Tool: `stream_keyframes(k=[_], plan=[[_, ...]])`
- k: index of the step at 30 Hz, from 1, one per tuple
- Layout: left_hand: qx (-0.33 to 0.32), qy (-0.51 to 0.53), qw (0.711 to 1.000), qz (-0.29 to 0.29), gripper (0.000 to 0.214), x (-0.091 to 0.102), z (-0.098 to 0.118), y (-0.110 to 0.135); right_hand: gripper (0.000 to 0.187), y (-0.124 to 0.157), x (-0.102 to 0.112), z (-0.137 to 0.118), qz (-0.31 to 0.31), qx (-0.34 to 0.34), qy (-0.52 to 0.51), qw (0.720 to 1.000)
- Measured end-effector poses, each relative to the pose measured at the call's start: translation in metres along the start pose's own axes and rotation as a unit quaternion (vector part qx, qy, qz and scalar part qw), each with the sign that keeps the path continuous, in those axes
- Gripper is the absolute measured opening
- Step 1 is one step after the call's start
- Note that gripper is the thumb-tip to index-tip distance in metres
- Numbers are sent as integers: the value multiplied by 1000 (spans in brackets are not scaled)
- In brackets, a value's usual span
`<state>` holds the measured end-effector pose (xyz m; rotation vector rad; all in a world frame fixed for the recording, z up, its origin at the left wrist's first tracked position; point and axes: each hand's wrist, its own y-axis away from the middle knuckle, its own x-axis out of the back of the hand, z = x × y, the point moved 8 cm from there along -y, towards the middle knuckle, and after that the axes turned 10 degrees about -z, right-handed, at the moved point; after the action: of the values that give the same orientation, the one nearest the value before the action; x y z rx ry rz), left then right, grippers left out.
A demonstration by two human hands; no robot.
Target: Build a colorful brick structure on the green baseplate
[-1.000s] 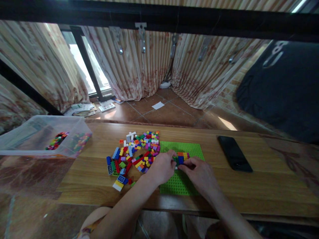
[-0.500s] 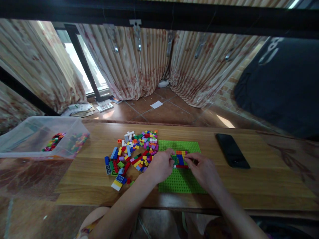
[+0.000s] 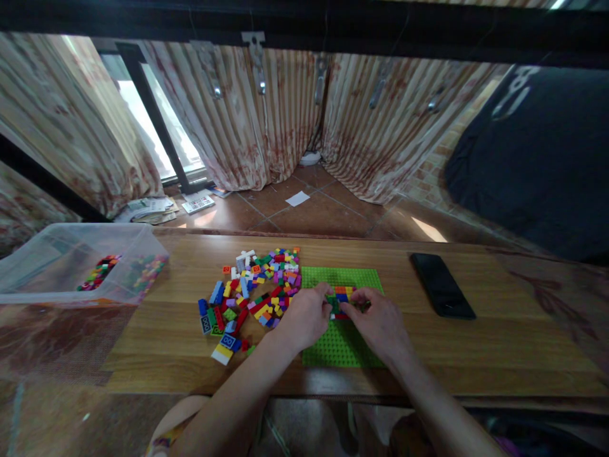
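A flat build of coloured toy bricks [image 3: 343,294], with orange, yellow, blue, green and red pieces, sits over the green studded baseplate [image 3: 342,352]. My left hand [image 3: 307,318] is closed at the build's left end, with its fingertips against the edge. From the right, my right hand [image 3: 383,324] reaches over the build, thumb and fingers closed on its right part and covering some bricks. Whether a loose brick is between the right fingertips is hidden. Beside the left hand, a pile of loose bricks [image 3: 271,292] in many colours spreads over the wooden table [image 3: 157,343].
A black phone [image 3: 442,285] lies on the table to the right. At the left end stands a clear plastic bin [image 3: 147,244] with more bricks inside. Beyond the table are striped curtains [image 3: 266,120], papers [image 3: 197,203] on the tiled floor, and a dark bar across the top.
My right hand has shifted left over the build, its thumb now covering bricks that showed before. The left hand stays in about the same place. The camera view has shifted slightly.
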<state>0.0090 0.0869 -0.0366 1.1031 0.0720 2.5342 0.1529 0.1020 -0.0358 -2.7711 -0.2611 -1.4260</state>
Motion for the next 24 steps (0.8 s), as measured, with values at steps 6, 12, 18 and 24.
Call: stream_keyframes(k=[6, 12, 18, 24], plan=[[6, -18, 1000, 6, 27, 1, 1, 0, 39, -5, -2, 19, -1, -62, -33, 998], [7, -18, 1000, 4, 25, 0, 2, 1, 39, -9, -5, 23, -13, -66, -42, 997], [2, -4, 1000, 7, 25, 0, 1, 1, 35, -10, -6, 17, -9, -36, -40, 998], [-21, -24, 999, 19, 27, 3, 4, 3, 38, -9, -5, 19, -11, -31, -51, 998]])
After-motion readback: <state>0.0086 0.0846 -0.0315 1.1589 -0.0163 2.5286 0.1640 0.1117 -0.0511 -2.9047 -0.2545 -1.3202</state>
